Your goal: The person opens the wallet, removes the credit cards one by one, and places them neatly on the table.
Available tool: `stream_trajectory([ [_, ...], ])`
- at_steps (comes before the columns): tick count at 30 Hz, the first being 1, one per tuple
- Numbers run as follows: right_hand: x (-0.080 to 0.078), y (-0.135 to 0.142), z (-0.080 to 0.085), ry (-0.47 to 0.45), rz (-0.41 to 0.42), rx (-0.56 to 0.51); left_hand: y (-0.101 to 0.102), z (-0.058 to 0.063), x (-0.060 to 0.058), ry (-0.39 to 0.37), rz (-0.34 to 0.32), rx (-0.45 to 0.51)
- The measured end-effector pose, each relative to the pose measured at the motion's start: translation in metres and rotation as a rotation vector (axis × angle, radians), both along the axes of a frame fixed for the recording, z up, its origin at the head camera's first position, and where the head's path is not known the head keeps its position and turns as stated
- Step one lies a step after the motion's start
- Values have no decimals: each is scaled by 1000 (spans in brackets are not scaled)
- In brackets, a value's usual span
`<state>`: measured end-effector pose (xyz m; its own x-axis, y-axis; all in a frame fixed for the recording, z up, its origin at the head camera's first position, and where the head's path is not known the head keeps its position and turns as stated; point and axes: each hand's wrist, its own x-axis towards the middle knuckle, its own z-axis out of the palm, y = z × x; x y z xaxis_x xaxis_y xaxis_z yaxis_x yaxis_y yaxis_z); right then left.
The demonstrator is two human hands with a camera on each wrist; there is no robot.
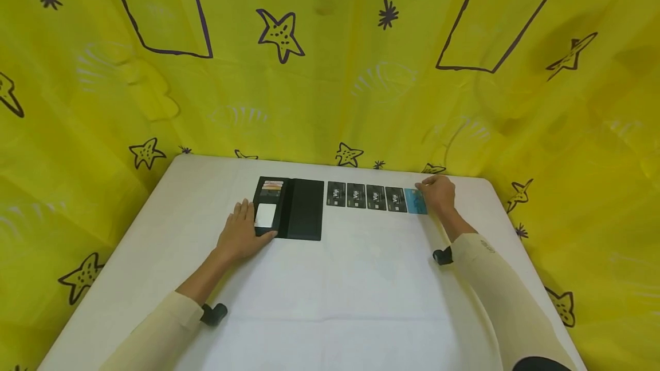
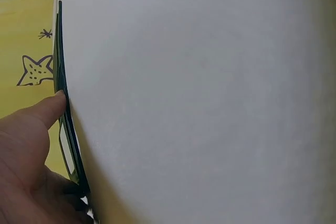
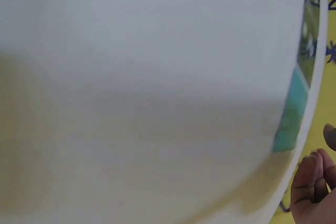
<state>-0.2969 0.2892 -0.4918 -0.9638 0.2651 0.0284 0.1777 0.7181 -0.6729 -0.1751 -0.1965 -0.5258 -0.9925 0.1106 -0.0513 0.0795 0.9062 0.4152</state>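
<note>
A black card wallet (image 1: 305, 210) lies spread flat on the white table, with cards in its left-hand slots and a white card (image 1: 265, 215) below them. My left hand (image 1: 241, 236) rests along the wallet's left side, fingers extended and thumb touching its lower edge. Right of the wallet, several black "Vip" cards (image 1: 356, 195) form a row that ends in a blue card (image 1: 415, 201). My right hand (image 1: 438, 192) is at the blue card's upper right corner. In the right wrist view its fingers (image 3: 304, 184) are loosely bent, apart from the thumb, with nothing visible between them.
The white table (image 1: 330, 291) stretches toward me in front of the wallet and the cards. Behind its far edge hangs a yellow curtain (image 1: 319, 102) with drawn stars. Each wrist carries a small dark camera mount (image 1: 213, 314).
</note>
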Motion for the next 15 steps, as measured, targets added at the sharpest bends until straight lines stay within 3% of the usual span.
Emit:
stream_trajectory([
  [4,-2,-16,8,28,12,-112,-1,-2,-2,11,-2,3],
  [9,0,-49,18,-36,64,-295,-2,-4,-3,15,4,4],
  [15,5,-90,22,-57,157,-422,-3,-5,-2,32,7,3],
])
